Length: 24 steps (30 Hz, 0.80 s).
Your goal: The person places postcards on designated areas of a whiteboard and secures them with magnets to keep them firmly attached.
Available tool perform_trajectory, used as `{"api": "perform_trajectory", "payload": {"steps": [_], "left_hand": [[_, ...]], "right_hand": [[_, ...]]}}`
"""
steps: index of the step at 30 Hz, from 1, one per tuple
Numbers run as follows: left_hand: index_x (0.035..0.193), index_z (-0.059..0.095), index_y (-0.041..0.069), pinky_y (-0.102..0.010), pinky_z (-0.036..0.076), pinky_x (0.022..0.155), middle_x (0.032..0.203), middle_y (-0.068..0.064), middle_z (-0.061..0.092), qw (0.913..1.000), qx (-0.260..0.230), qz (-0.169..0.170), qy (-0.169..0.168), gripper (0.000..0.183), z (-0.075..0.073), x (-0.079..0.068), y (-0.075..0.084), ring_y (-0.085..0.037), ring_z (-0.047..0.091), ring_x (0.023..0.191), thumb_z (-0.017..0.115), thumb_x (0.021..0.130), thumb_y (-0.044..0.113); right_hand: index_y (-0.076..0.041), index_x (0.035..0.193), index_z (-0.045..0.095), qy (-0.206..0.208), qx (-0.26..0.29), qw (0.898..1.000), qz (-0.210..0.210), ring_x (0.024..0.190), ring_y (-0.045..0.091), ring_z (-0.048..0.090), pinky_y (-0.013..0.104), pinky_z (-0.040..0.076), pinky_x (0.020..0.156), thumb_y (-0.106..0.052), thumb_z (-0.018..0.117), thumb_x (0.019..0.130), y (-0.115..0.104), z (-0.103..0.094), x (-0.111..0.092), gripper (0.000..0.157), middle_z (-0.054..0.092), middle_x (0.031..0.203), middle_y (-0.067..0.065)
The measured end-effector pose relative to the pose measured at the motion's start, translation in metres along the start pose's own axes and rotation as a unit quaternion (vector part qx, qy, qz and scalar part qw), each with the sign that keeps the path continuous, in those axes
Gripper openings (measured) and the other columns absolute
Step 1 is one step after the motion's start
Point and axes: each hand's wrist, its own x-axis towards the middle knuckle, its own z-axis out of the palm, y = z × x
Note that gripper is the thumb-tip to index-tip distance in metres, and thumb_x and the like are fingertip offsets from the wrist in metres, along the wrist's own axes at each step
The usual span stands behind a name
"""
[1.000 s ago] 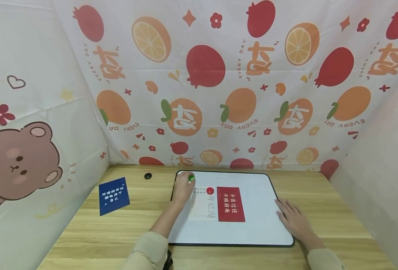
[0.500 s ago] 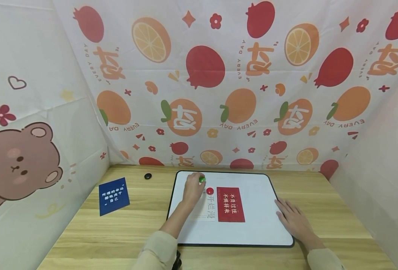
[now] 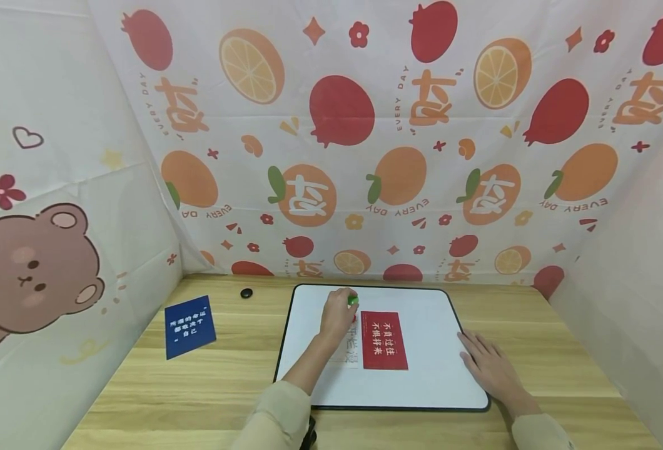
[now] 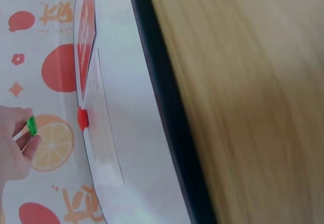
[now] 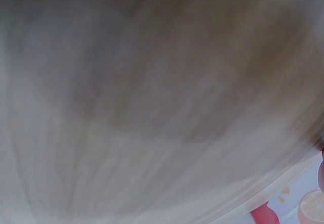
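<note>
Between thumb and fingers, my left hand (image 3: pixel 337 315) pinches a small round green magnet (image 3: pixel 353 300) above the upper part of the whiteboard (image 3: pixel 438 384). In the left wrist view the green magnet (image 4: pixel 32 125) shows at the fingertips, off the board. Below it, a red magnet (image 3: pixel 354 319) sits on a pale printed card (image 3: pixel 352 353), partly covered by the hand. Right of that lies a red card (image 3: pixel 384 340) with white writing. My right hand (image 3: pixel 490 362) rests with extended fingers on the board's right edge. Blurred pale material fills most of the right wrist view.
A blue card (image 3: pixel 191 328) lies on the wooden table (image 3: pixel 140 387) left of the board, with a black round magnet (image 3: pixel 246 293) behind it. A fruit-printed cloth (image 3: pixel 343 187) hangs behind the table. Pale walls stand at both sides.
My left hand has moved right across the board with the green magnet, from near its upper left corner to just above the red magnet. The right hand has stayed put.
</note>
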Motion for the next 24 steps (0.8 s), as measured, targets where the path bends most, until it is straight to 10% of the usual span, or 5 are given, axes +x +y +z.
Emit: {"api": "perform_trajectory", "payload": {"steps": [24], "left_hand": [[0.096,0.066,0.007,-0.027,0.05,0.078,0.092,-0.004,0.062,0.9984,-0.013,-0.013,-0.054,0.017,0.04,-0.004,0.033,-0.019,0.056,0.093,0.071,0.08,0.008]], "right_hand": [[-0.009,0.139,0.04,-0.004,0.004,1.0,0.004,0.128,0.04,0.027,0.057,0.019,0.102,-0.034,0.04,0.097,0.003,0.001,0.0,0.049,0.034,0.142,0.015]]}}
